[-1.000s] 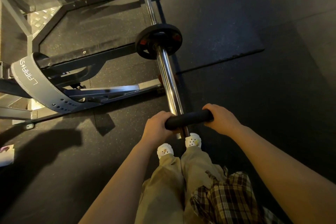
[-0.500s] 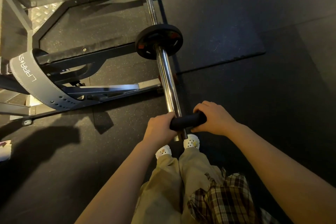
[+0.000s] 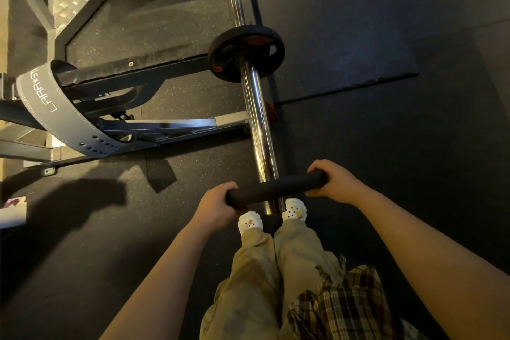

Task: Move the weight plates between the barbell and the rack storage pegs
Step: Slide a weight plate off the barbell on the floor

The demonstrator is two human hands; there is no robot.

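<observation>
Both hands, left and right, grip a black handle crossing the barbell end; one plate remains on the bar at twelve o'clock, so unloading looks unfinished

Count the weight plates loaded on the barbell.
1: a black weight plate sits on the chrome barbell sleeve, up the bar from both hands. The far end is out of frame, so more may be hidden.

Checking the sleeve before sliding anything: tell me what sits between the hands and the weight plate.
In the head view, only bare chrome barbell sleeve runs from the black handle, gripped by left hand and right hand, to the weight plate.
</observation>
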